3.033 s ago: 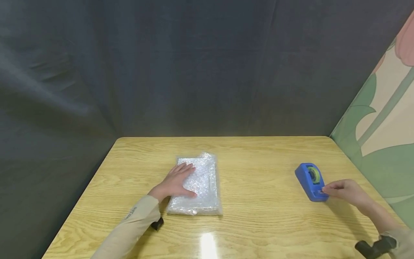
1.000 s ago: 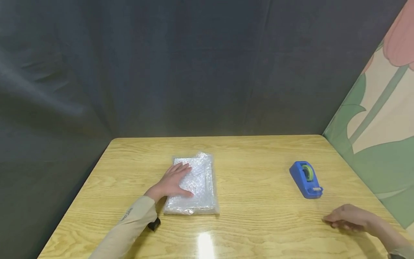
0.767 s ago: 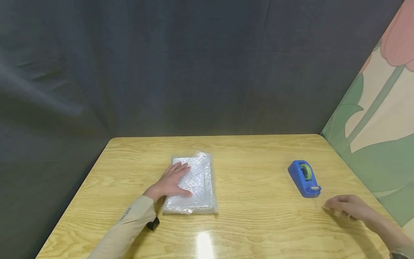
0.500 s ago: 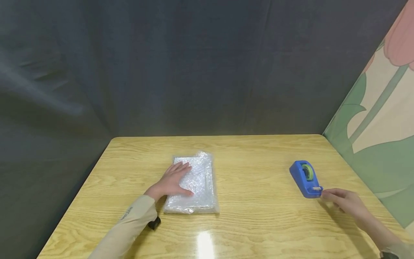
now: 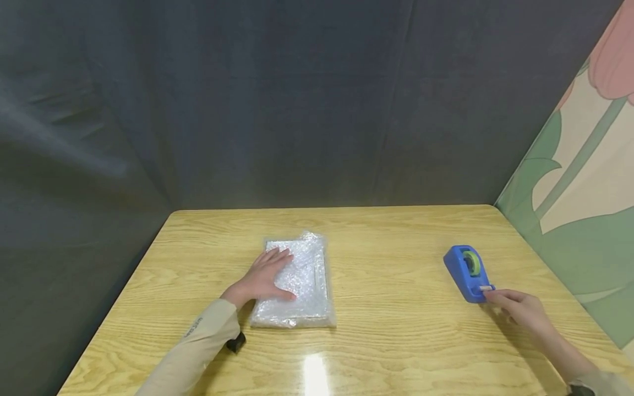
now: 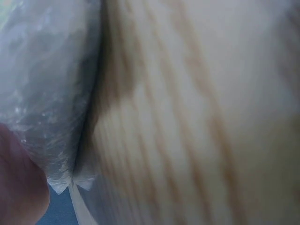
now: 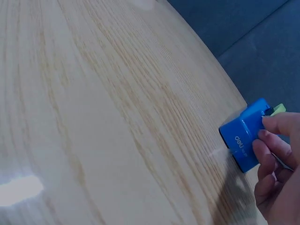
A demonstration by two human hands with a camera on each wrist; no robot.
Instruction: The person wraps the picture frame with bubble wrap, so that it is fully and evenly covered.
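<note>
A flat rectangular package [image 5: 304,275] in clear bubble wrap lies left of the table's middle. My left hand [image 5: 264,278] rests on its left half, fingers spread and thumb stretched toward its lower part. In the left wrist view, the wrapped edge [image 6: 51,84] rises beside a blurred thumb [image 6: 21,183]. To the right, a blue tape dispenser [image 5: 465,275] holds a small yellow-green roll [image 5: 473,263]. My right hand [image 5: 525,311] is at its cutter end, thumb and forefinger pinching there. The right wrist view shows curled fingers against the dispenser's front [image 7: 243,140]; the clear tape is hardly visible.
The wood-grain table [image 5: 386,330] ends at a dark curtain [image 5: 322,110] along the back and left. A panel with a painted flower pattern [image 5: 584,220] stands along the right edge. A light glare lies near the front.
My right hand pulled away from the dispenser toward the front, then came back up and left to its cutter end. The left hand has stayed on the package. The view has shifted slightly.
</note>
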